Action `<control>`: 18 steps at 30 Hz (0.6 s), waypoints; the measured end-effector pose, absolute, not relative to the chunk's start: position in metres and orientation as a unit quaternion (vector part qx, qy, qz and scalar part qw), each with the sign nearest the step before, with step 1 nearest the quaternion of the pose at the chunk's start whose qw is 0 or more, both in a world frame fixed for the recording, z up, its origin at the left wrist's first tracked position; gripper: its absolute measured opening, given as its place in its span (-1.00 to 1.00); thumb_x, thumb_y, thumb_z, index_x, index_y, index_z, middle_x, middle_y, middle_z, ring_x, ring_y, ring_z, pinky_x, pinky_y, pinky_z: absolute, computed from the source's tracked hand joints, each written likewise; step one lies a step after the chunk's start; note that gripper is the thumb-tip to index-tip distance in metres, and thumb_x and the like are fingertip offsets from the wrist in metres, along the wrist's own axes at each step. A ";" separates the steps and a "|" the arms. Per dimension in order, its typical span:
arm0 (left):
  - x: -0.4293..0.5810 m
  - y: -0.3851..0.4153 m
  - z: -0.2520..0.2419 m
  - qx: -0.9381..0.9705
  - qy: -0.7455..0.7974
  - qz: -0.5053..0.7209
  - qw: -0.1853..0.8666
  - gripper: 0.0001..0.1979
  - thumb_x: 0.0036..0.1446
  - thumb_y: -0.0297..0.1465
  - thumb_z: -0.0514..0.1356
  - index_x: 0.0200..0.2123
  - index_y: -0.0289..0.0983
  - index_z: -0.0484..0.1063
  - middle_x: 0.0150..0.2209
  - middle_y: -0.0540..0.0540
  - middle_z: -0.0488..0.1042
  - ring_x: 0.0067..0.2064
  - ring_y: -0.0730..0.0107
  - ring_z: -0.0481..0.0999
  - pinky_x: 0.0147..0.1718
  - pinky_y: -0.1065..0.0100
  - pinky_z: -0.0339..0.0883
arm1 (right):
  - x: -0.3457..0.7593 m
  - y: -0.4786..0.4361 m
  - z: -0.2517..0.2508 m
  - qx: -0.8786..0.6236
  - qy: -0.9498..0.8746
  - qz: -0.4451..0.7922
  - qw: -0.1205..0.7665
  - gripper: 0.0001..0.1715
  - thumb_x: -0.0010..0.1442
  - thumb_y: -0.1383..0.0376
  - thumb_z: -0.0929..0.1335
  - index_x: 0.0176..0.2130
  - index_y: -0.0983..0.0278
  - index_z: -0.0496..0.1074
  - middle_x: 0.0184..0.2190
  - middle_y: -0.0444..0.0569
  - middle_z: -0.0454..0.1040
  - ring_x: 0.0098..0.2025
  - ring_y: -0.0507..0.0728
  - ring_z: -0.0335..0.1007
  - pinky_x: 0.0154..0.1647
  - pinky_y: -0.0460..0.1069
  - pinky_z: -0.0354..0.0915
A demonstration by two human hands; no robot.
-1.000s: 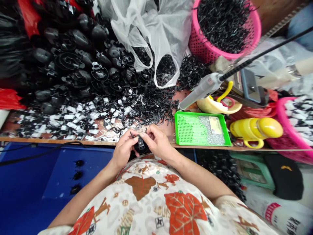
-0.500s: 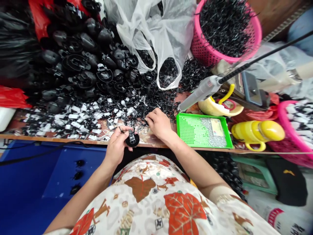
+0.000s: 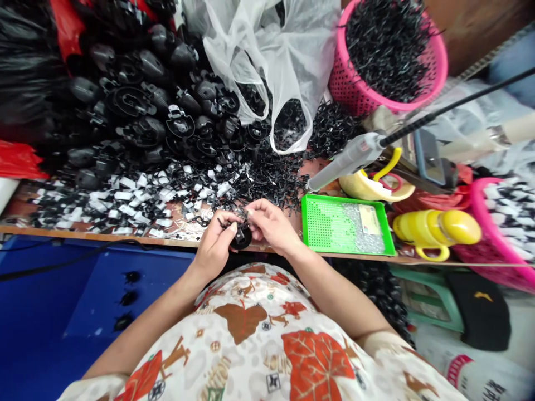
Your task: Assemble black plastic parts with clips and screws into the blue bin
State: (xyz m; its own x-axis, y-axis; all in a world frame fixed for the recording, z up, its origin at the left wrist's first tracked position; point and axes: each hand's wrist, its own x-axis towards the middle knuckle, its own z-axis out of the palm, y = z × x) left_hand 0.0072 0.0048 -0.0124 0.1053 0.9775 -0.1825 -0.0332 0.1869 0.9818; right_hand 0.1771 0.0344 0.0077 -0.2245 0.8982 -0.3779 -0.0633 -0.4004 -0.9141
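My left hand (image 3: pixel 216 245) grips a small round black plastic part (image 3: pixel 242 238) just above the front edge of the wooden bench (image 3: pixel 83 231). My right hand (image 3: pixel 271 225) is pinched at the top of that same part, with a tiny black clip between its fingertips. Both hands meet at the bench edge, in front of a spread of small black clips (image 3: pixel 267 175) and black-and-white pieces (image 3: pixel 125 197). Behind them lies a heap of larger round black housings (image 3: pixel 142 106).
A green tray (image 3: pixel 311 223) of small metal bits sits right of my hands. A grey power screwdriver (image 3: pixel 346 159) hangs above it. A pink basket (image 3: pixel 359 92) of clips, a clear plastic bag (image 3: pixel 271 50), a yellow jug (image 3: pixel 438 231) and a blue bin (image 3: pixel 50 312) surround the spot.
My right hand has come back from the clip pile to the part in my left hand. My left hand has shifted slightly right with the part.
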 end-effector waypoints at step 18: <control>0.011 0.005 -0.005 0.361 0.524 0.435 0.637 -0.75 0.18 -0.21 0.24 -0.16 -0.21 0.36 -0.42 0.07 0.37 -0.52 0.46 0.41 -0.65 0.43 0.44 | 0.196 0.018 0.016 -0.415 -0.775 0.287 0.382 -0.77 0.44 0.25 0.24 -0.04 0.22 0.45 -0.14 0.00 0.61 -0.15 0.08 0.56 -0.13 -0.02 0.42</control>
